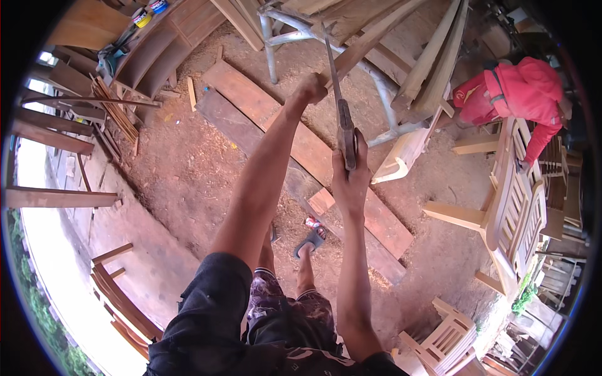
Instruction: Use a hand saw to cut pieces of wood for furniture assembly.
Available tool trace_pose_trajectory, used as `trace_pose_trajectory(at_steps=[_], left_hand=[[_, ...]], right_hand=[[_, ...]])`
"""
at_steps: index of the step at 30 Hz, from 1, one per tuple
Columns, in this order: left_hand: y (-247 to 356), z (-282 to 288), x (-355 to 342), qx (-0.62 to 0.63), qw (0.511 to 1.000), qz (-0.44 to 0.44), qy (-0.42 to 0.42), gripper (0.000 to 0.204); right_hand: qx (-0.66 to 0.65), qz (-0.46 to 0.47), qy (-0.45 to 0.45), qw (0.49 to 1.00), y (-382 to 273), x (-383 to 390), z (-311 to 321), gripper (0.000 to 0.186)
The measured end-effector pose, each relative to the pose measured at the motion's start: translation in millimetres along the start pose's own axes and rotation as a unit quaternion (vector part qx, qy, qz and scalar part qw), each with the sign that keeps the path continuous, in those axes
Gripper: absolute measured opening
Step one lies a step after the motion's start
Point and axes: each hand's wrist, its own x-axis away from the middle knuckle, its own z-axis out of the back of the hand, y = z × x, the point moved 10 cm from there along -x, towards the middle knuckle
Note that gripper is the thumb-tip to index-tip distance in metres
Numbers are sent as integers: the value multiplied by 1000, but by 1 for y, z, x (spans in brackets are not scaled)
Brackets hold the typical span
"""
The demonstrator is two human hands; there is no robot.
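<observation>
A handsaw (342,111) points away from me, its handle wrapped by the fingers of my right hand (351,175). The saw blade lies against a long brown wooden board (375,45), close to the board's near end. Just left of the blade, my left hand (310,91) is closed round that end. Under the board stands a grey metal-pipe stand (384,94), with more planks resting over it. The exact contact between blade teeth and wood is too small to make out.
Two long planks (251,94) lie on the dusty floor, a small wood block (321,201) beside them. A person in red (523,91) bends over a slatted wooden bench (511,200) at right. Wooden shelving (157,53) stands far left; a slatted chair (448,338) is near right.
</observation>
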Motion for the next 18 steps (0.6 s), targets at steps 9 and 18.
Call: trace_pose_trajectory(at_steps=[9,18], left_hand=[[-23,-8,-23,4,998,0,63,32],[16,4,4,80,993,15,91,60]], right_hand=[[-49,34,60,996,48,159,48,52],[6,58,46,997,34,113,59,52]])
